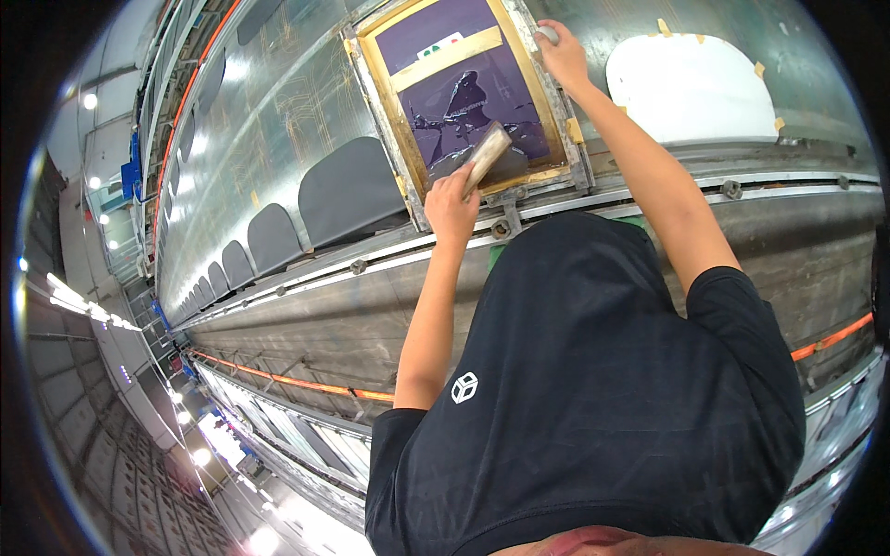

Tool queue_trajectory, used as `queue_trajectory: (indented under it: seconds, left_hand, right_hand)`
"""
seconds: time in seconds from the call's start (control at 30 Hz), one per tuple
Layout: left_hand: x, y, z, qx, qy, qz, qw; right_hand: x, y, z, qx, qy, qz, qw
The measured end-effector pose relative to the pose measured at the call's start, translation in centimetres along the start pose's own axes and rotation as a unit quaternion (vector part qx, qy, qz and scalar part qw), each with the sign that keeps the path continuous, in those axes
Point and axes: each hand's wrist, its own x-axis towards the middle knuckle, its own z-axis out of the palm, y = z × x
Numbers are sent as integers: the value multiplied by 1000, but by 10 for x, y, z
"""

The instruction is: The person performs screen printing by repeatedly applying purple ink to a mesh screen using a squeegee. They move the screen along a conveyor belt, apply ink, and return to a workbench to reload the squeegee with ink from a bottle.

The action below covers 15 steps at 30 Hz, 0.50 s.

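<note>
Your black shirt (593, 371) bears 1 white, cube-like emblem (464, 387); on the purple screen (513, 85) before you runs 1 short line of pale lettering (471, 108), too small to make out with certainty; above it, 1 white patch (434, 46) shows green and red marks, partly covered by a tan strip (450, 58).

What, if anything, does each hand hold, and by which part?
The left hand holds a pale wooden squeegee by its near end; the right hand curls around a rounded grey knob beside the rectangular yellow-edged frame.
</note>
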Motion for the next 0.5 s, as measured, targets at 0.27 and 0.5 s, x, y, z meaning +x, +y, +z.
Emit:
queue_trajectory:
  seconds: [0.27, 0.5]
  left_hand:
    - [45, 39, 23, -43, -25, 27, 998]
    - [67, 14, 5, 17, -164, 138, 977]
  right_hand:
    - [-2, 2, 1, 12, 8, -16, 1000]
    - [7, 13, 5, 19, 10, -41, 999]
